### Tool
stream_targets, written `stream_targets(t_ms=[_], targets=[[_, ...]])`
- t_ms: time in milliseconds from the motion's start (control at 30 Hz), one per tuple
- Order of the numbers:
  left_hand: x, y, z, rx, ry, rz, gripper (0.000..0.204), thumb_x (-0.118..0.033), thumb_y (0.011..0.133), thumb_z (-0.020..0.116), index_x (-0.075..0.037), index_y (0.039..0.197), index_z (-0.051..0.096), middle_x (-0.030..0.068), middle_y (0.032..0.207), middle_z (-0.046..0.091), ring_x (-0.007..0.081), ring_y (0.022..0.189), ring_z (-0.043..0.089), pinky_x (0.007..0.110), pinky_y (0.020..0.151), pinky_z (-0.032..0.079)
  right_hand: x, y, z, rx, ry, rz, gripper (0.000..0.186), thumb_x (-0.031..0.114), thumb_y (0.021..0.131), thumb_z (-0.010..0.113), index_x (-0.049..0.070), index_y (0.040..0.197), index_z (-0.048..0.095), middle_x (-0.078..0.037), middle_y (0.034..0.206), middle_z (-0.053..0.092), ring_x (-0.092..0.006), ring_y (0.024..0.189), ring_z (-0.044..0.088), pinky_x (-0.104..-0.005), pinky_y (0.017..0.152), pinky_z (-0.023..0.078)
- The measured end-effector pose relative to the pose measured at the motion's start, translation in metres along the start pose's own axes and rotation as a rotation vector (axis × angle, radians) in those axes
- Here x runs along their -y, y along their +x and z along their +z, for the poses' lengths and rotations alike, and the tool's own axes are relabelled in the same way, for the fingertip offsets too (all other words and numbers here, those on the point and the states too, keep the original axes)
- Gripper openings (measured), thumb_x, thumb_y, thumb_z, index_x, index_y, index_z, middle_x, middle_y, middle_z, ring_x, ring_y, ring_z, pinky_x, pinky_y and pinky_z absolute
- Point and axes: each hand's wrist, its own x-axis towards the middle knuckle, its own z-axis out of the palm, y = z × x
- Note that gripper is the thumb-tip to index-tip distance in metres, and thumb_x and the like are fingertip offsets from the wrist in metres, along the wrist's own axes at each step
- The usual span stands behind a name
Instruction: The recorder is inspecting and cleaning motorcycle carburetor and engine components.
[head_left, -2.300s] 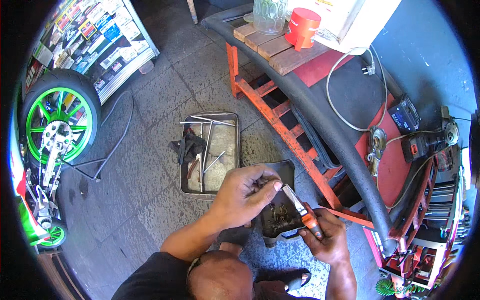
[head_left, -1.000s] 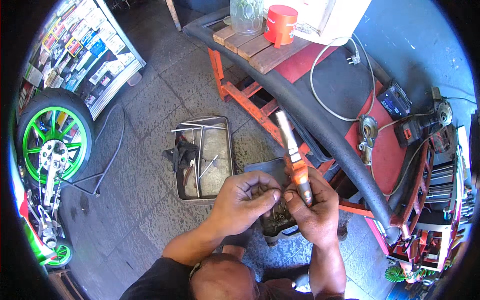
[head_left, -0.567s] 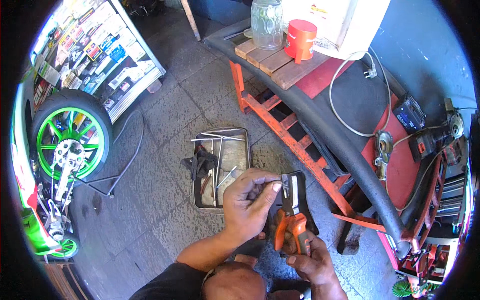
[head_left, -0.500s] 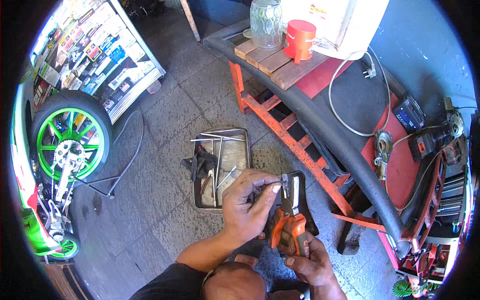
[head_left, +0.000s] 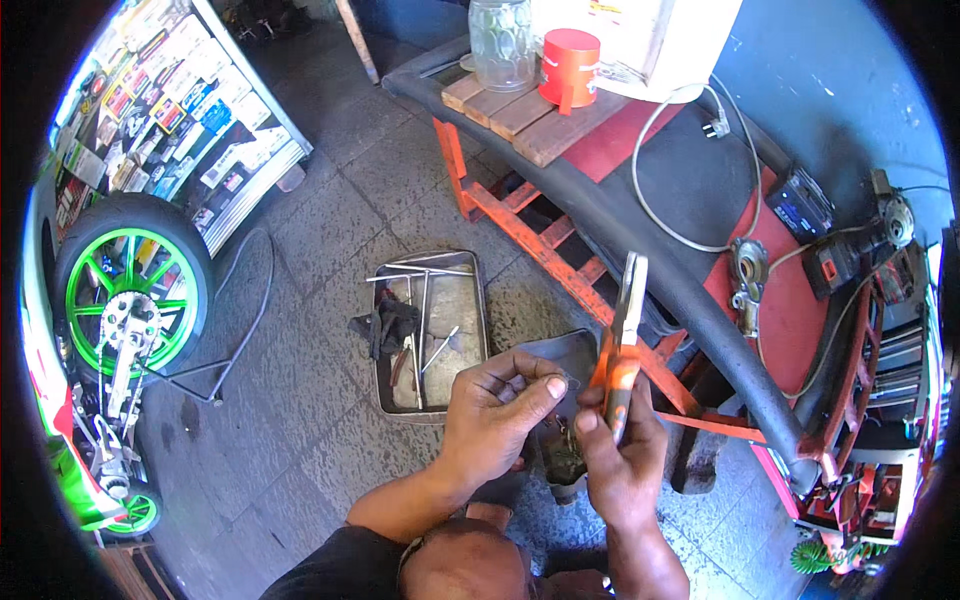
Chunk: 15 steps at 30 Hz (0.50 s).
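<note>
My right hand [head_left: 625,455] grips a pair of pliers [head_left: 622,350] with orange handles. Their metal jaws point up and away from me and look closed, with nothing seen between them. To the left of them, my left hand [head_left: 492,420] is closed in a pinch, thumb against the fingers. Something thin and faint shows at its fingertips, too small to name. The fingertips are apart from the pliers. Below and between both hands lies a dark tray-like container [head_left: 562,460] on the floor, partly hidden by my right hand and the pliers.
A metal tray [head_left: 474,350] holds rods, T-handled tools and a dark cloth. A red-framed bench [head_left: 575,285] on the right carries a glass jar [head_left: 502,45], a red tin [head_left: 570,68], a battery [head_left: 800,205] and metal parts. A green-rimmed wheel [head_left: 130,300] stands left.
The pliers have moved away from my left fingertips and swung up to the right. The small dark piece earlier at the fingertips is no longer plainly visible. The whole view has shifted slightly.
</note>
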Motion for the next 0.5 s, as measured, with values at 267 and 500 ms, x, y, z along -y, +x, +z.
stream_targets(t_ms=[267,500], targets=[[0.005,0.007,-0.003,0.151,-0.013,0.318,0.014,-0.009,0.094,0.071,0.001,0.104,0.071,0.0060,0.096,0.067,0.0139,0.089,0.062,0.030,0.080,0.050,0.011,0.020,-0.006,0.111,0.150,0.165,0.014,0.010,0.094,0.067,-0.003,0.100,0.065,-0.006,0.104,0.062,-0.0107,0.086,0.056,-0.0255,0.080,0.047],[0.004,0.023,-0.019,0.317,0.333,0.634,0.018,-0.005,0.088,0.075,-0.003,0.105,0.073,0.0104,0.098,0.067,0.0204,0.086,0.064,0.032,0.077,0.051,0.011,0.025,-0.012,0.242,0.375,0.369,0.022,0.010,0.097,0.062,-0.005,0.113,0.063,-0.003,0.095,0.065,-0.0081,0.087,0.058,-0.0242,0.078,0.048]])
